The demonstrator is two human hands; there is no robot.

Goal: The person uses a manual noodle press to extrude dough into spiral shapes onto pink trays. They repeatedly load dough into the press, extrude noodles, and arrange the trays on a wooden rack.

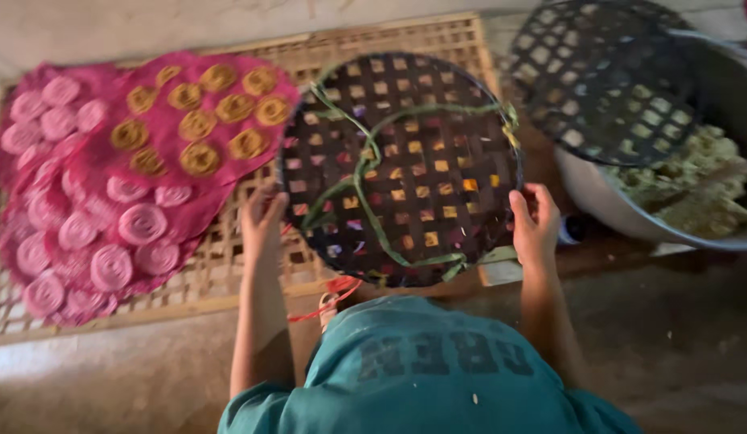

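Between both hands (pixel 401 221), round woven tray (pixel 401 161)

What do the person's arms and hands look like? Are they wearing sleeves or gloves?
No gloves: the left hand and right hand are bare, and so are both forearms. The short sleeves of a teal shirt with faded dark lettering end near the elbows. No rings or watch show.
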